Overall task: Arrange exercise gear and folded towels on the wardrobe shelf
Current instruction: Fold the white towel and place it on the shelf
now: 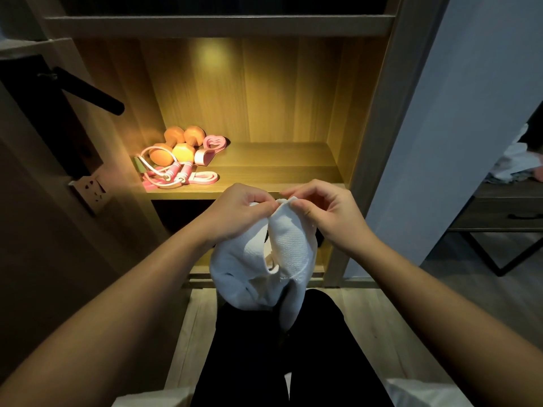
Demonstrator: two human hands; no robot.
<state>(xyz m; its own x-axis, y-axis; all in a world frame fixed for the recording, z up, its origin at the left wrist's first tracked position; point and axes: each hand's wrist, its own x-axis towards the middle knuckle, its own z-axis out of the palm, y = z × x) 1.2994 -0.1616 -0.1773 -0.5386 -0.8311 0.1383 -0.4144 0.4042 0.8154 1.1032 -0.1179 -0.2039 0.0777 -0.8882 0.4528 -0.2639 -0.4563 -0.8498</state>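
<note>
The soft white woven towel (291,248) hangs down below the fingers (266,204). The left hand (241,207) and right hand (320,210) each pinch its top edge, close together. I think it is being folded; next the corners must meet. Just past the fingers is the lit wooden shelf (264,171), with round orange dumbbells (176,145) up to their left. The towel is bunched, so its corners are hard to find.

towel (289,248): white, limp, hanging before front edge of shelf (279,168)
dumbbells (176,146): orange pair, left side
skipping rope (164,175): pink, front-left corner
</note>
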